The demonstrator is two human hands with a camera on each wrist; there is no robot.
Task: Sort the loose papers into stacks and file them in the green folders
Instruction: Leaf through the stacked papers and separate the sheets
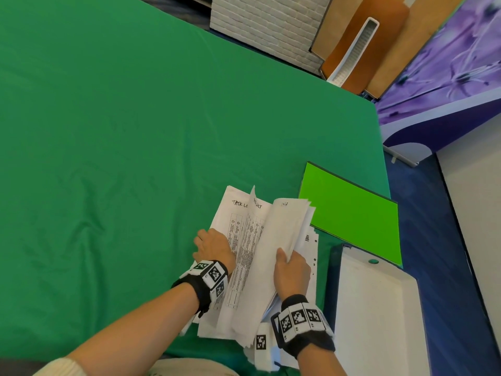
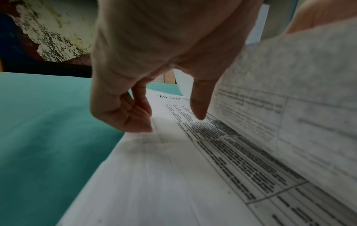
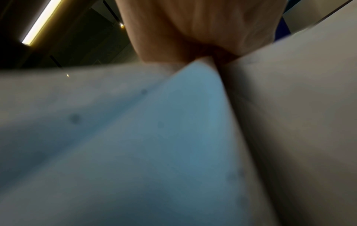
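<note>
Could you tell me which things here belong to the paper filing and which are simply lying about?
Part of the job:
- loose papers, with a lifted bundle gripped by the right hand
- left hand, resting on the printed sheets
- green folder

Lying about:
- white binder at the table edge
- green tablecloth
- white brick-pattern panel

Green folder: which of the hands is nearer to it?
Right. The right hand grips lifted sheets just short of the green folder; the left hand rests on the task list page, across the pile.
</note>
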